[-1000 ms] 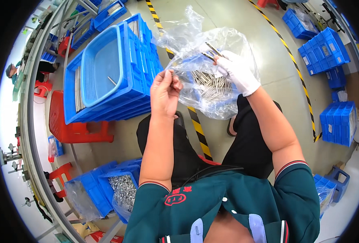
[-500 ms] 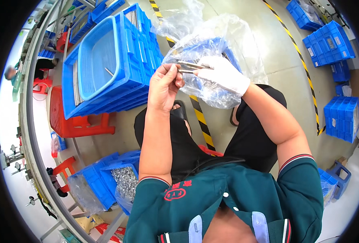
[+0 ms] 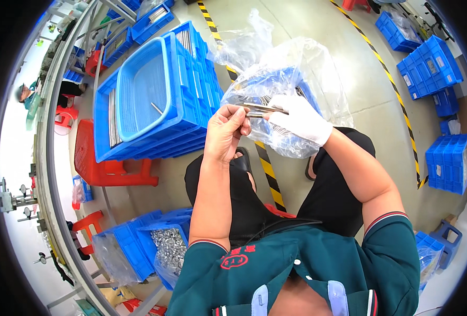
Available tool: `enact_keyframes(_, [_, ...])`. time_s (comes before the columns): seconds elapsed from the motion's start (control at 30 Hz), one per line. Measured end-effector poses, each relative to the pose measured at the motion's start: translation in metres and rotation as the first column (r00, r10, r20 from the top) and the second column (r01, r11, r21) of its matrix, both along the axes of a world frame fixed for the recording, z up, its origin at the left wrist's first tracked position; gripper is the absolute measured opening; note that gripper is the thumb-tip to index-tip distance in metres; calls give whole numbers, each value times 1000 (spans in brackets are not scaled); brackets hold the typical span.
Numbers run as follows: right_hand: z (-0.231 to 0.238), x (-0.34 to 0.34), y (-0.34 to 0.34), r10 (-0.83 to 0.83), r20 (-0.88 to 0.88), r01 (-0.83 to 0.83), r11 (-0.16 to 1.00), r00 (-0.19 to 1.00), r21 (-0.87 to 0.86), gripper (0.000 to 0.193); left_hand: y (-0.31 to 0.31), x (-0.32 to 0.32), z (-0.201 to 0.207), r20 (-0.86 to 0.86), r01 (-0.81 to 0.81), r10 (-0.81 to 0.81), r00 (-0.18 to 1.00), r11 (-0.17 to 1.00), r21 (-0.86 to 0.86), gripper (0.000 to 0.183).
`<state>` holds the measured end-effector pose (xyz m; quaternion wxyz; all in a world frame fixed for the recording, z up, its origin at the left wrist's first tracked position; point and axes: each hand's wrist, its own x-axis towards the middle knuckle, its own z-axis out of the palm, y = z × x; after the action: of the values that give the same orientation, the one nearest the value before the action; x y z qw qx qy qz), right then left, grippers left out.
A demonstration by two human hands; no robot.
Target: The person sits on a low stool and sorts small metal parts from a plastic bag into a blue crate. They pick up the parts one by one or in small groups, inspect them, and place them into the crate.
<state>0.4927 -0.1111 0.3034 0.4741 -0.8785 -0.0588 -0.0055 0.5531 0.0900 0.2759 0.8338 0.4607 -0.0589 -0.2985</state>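
Observation:
Two thin metal rods [image 3: 259, 107] run side by side between my hands, above a blue crate covered with clear plastic. My bare left hand [image 3: 226, 131] pinches their left ends between thumb and fingers. A white glove covers my right hand [image 3: 302, 122], which is closed on the rods toward their right ends; one rod shows across the glove. Below the hands, the clear plastic bag [image 3: 317, 60] spreads over the crate [image 3: 311, 97], where more rods show partly through the film. The undersides of my fingers are hidden.
At the left, a light-blue basket [image 3: 144, 79] holding one short rod rests on stacked blue crates [image 3: 191, 129] containing rods. A red stool [image 3: 94, 158] stands beneath. Small metal parts [image 3: 169, 247] fill a crate nearer me. More blue crates [image 3: 446, 163] stand right, past striped floor tape [image 3: 396, 89].
The whole view has shifted, so the scene sits slightly lower and further right. Both hands keep their hold on the rods, with one rod now showing further across the glove.

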Motion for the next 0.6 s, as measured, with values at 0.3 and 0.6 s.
enact_keyframes(0.3, [-9,-1,-2,-12,35,7,992,999,127,24,-3,-3,3,110,5,-24,994,985,175,15])
enact_keyframes(0.6, [-3,-5,4,-69,117,84,989,991,-121,22,-4,-4,1,108,-21,1,994,984,175,15])
